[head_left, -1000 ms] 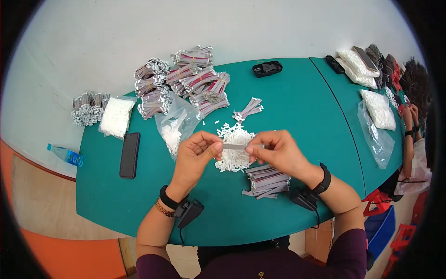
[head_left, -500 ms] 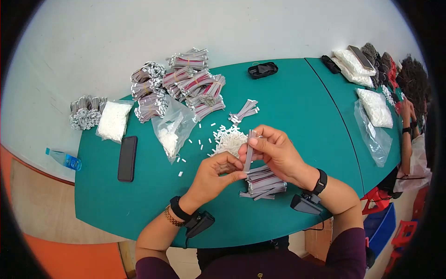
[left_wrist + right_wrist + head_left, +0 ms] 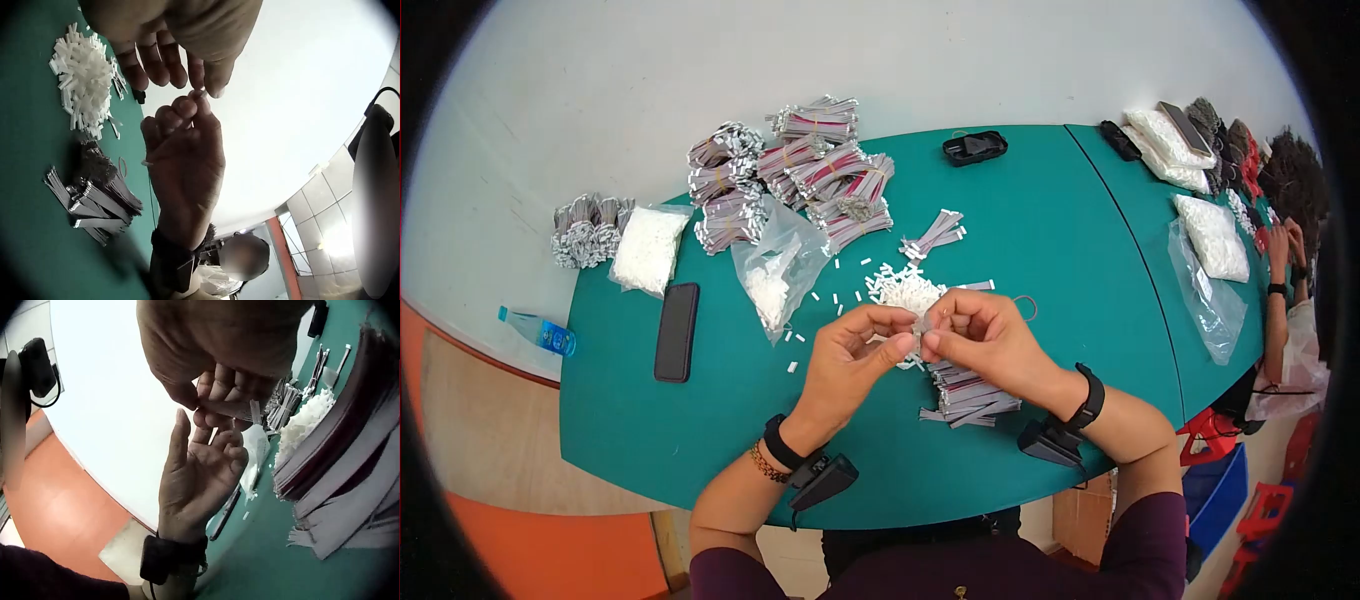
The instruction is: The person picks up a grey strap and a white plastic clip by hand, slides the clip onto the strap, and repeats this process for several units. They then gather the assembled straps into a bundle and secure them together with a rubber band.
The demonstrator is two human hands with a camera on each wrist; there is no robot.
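In the head view my right hand (image 3: pixel 980 335) pinches a grey flat ribbon cable (image 3: pixel 977 286) between thumb and forefinger; its white-tipped far end sticks out behind the fingers. My left hand (image 3: pixel 855 360) has thumb and forefinger at the cable's near end, fingertips right against the right hand's. In the right wrist view the cable (image 3: pixel 225 409) runs across the right fingers, which partly hide it. Just behind the hands lies a heap of small white sleeves (image 3: pixel 905 288). A stack of similar ribbon cables (image 3: pixel 975 392) lies below the right hand.
Tied cable bundles (image 3: pixel 825 180) are piled at the back left, beside an open plastic bag (image 3: pixel 775 265) and a full white bag (image 3: pixel 650 245). A phone (image 3: pixel 677 332) lies left. A rubber band (image 3: pixel 1028 307) lies right of the hands. Another person's hands (image 3: pixel 1285 240) are at far right.
The cable was stretched level between both hands, then upright in the right hand. Now the hands meet fingertip to fingertip and the cable points away. Several sleeves have scattered left of the heap.
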